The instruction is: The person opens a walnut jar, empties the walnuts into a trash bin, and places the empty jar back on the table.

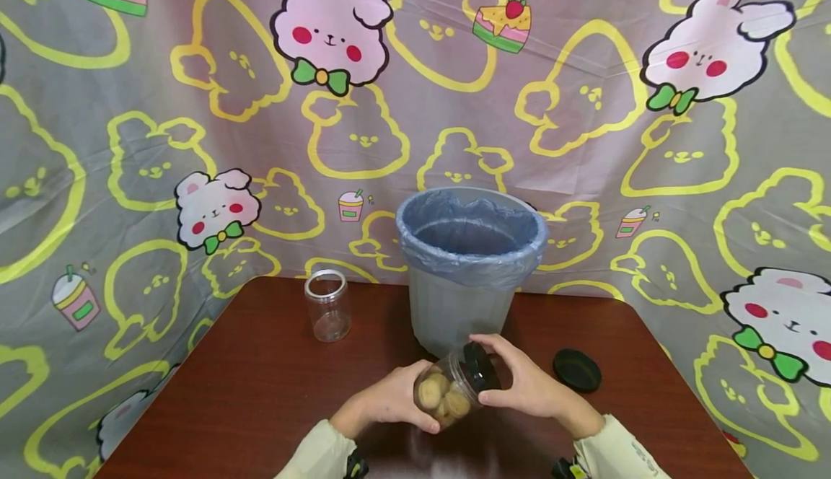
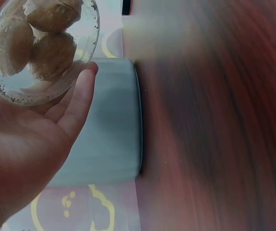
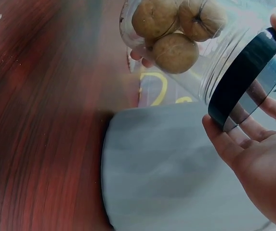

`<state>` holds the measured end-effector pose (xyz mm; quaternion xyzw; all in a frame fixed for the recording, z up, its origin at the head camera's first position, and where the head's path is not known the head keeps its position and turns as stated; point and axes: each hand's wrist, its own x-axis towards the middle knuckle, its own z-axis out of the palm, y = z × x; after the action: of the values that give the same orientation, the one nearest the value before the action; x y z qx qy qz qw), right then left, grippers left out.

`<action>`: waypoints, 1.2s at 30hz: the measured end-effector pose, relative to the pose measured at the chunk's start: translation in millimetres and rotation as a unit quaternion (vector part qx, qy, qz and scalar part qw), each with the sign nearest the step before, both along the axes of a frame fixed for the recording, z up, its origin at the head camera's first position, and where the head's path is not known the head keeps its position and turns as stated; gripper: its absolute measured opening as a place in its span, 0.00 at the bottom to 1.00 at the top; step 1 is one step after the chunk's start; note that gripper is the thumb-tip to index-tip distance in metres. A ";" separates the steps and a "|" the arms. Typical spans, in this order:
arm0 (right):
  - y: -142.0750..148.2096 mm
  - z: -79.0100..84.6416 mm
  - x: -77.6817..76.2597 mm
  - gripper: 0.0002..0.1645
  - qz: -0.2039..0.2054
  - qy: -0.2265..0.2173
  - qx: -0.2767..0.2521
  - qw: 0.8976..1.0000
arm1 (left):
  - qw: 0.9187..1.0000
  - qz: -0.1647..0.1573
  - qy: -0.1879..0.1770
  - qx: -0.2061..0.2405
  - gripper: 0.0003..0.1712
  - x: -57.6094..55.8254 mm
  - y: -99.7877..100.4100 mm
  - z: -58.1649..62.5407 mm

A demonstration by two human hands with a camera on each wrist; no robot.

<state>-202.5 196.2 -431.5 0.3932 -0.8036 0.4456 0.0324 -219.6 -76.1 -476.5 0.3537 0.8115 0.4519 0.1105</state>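
Note:
Between both hands, above the table's front half, a transparent jar (image 1: 462,376) lies tilted with several walnuts (image 3: 175,52) inside. My left hand (image 1: 397,394) grips the jar's body near its base, thumb on the near side. At the other end, my right hand (image 1: 529,381) holds a black screw lid (image 3: 243,79) by its rim, fingers on one side and thumb on the other. The lid sits at the jar's threaded mouth. In the left wrist view, walnuts (image 2: 53,55) show through the round jar bottom, with a left fingertip at its edge.
Behind the hands stands a grey bin (image 1: 457,313) with a blue liner bag (image 1: 477,266) folded over its rim. An uncovered transparent jar (image 1: 329,313) stands at the back left. Another black lid (image 1: 577,370) lies on the brown table (image 1: 260,385) at right. A patterned cloth (image 1: 454,104) hangs behind.

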 end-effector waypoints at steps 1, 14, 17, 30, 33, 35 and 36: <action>0.4 -0.2 0.0 0.44 -0.004 -0.001 0.002 1.000 | 1.000 0.001 0.003 -0.001 0.42 -0.1 -0.5 -0.3; 3.4 -0.8 -1.0 0.44 -0.019 0.018 0.022 0.999 | 1.000 0.001 0.016 0.006 0.45 -1.1 -2.8 1.8; 3.9 -0.6 -1.2 0.43 -0.018 0.023 0.022 0.999 | 1.000 -0.001 0.018 0.010 0.45 -1.2 -3.1 2.5; 9.1 -1.6 -0.7 0.44 -0.032 0.021 0.032 0.999 | 1.000 0.007 0.020 0.018 0.43 0.4 -6.5 3.3; 10.0 -1.7 -1.1 0.44 -0.031 0.020 0.030 0.999 | 1.000 0.009 0.017 0.020 0.43 -0.1 -7.1 3.6; 10.8 -1.7 -1.2 0.44 -0.029 0.020 0.028 0.999 | 1.000 0.011 0.015 0.020 0.43 -0.7 -7.4 3.5; 11.3 -1.6 -1.1 0.44 -0.030 0.020 0.028 0.999 | 1.000 0.012 0.015 0.020 0.43 -1.2 -7.7 2.9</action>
<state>-203.6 207.5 -433.1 0.3781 -0.8267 0.4136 0.0507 -220.7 -83.9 -473.5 0.3532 0.8081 0.4635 0.0860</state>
